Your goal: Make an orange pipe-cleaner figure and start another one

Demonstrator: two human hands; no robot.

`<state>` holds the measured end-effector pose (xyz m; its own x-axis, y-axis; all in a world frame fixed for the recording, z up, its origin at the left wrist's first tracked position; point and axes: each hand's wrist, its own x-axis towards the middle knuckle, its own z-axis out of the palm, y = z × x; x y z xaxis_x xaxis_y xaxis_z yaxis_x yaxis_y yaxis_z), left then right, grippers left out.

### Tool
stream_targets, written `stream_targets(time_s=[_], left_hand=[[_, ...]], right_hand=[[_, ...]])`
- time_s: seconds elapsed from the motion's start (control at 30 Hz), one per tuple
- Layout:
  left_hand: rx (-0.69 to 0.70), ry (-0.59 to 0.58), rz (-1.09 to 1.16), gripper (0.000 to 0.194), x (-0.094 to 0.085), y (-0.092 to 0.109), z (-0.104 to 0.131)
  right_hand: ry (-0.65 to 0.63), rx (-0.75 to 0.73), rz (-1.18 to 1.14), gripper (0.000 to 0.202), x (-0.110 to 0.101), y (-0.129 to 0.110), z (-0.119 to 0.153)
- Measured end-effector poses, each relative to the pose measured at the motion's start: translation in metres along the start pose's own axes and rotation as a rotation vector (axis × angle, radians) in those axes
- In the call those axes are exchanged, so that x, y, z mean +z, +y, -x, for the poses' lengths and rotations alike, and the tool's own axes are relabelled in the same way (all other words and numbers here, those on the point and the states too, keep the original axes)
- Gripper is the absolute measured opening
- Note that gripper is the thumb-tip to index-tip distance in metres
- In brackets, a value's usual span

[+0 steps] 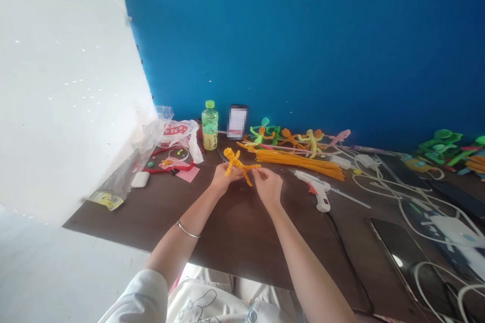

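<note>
The front edge of the table (235, 247) crosses the lower centre; between the forearms (297, 252) its top lies bare, leaving working room; mid-frame, the left hand (223, 180), half curled, grips the orange figure (235, 163), probably to steady it; the right hand (268, 184) pinches one leg's tip between thumb and fingertips, likely for fine control; to the right, the glue gun (323, 196) lies handy, cables (394, 192) crowding the space beyond; farther back sit stems (299, 162), a bottle (210, 128) and a phone (237, 122) stood upright, presumably for viewing.
</note>
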<state>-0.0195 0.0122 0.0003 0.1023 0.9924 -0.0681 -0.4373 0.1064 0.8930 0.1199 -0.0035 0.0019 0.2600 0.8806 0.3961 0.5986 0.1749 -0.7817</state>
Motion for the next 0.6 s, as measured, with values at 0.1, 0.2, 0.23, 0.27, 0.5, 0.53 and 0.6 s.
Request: stream_targets(time_s=[0.1, 0.2, 0.23, 0.27, 0.5, 0.53, 0.6], left_hand=[[0.004, 0.023, -0.052, 0.034, 0.002, 0.0, 0.001], [0.012, 0.061, -0.079, 0.041, 0.001, -0.005, -0.001], [0.018, 0.074, -0.082, 0.042, 0.001, -0.006, -0.003], [0.028, 0.085, -0.076, 0.042, 0.0, -0.008, -0.004], [0.099, 0.138, 0.152, 0.03, -0.003, -0.008, -0.007], [0.108, 0.142, 0.177, 0.028, -0.003, -0.007, -0.006], [0.122, 0.145, 0.219, 0.023, -0.003, -0.006, -0.005]], right_hand=[[-0.038, 0.074, -0.123, 0.022, 0.001, -0.003, 0.001], [-0.07, 0.101, -0.249, 0.021, 0.002, -0.005, 0.001], [-0.08, 0.096, -0.278, 0.021, 0.002, -0.006, 0.001], [-0.088, 0.086, -0.297, 0.02, 0.003, -0.008, 0.002], [-0.136, -0.122, -0.229, 0.017, 0.006, -0.016, 0.013], [-0.135, -0.178, -0.179, 0.017, 0.007, -0.016, 0.015], [-0.14, -0.305, -0.045, 0.018, 0.009, -0.016, 0.018]])
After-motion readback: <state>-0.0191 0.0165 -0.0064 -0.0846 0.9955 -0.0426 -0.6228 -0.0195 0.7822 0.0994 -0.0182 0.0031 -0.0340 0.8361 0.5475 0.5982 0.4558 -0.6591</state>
